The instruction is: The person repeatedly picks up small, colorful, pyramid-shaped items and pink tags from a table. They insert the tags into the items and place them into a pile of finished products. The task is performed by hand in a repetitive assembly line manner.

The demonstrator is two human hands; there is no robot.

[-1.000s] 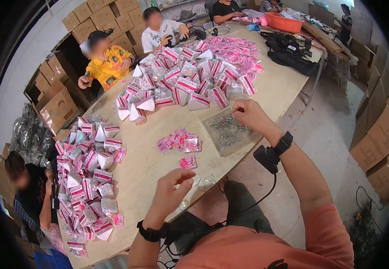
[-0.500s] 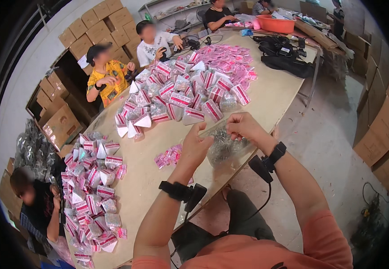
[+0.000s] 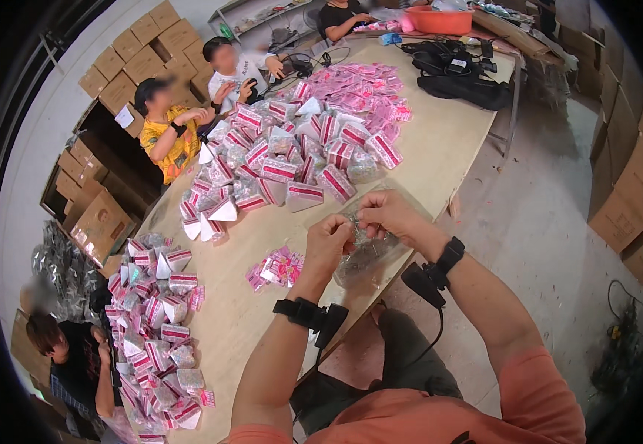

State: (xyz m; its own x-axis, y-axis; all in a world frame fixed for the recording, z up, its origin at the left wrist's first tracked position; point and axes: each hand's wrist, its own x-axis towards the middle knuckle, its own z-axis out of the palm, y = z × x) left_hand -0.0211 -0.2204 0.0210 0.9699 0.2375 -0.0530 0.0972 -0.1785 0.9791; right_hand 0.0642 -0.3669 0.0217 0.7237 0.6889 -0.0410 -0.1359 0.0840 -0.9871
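Both my hands are over a clear plastic container or bag point(image 3: 347, 277) of small, thin silvery metal pieces point(image 3: 373, 255) at the table's near edge. My left hand point(image 3: 327, 243) is closed, thumb and fingertips pressed together, over the container's left side. Close beside it, my right hand point(image 3: 392, 214) pinches with its fingertips over the metal pieces. Whatever sits in either pinch is too small to make out. Left of my left hand lies a small group of pink printed cards point(image 3: 280, 268).
Heaps of clear packets with pink-and-white headers point(image 3: 278, 170) cover the table's point(image 3: 232, 274) middle and left side. Loose pink cards point(image 3: 358, 85) lie beyond. Black bags point(image 3: 462, 89) and a red basin point(image 3: 440, 21) are farther off. Several people sit around; cardboard boxes point(image 3: 628, 185) line the walls.
My left hand has closed from spread fingers into a pinch and come nearer my right hand. My right hand has moved slightly left and down. The whole view has shifted a little.
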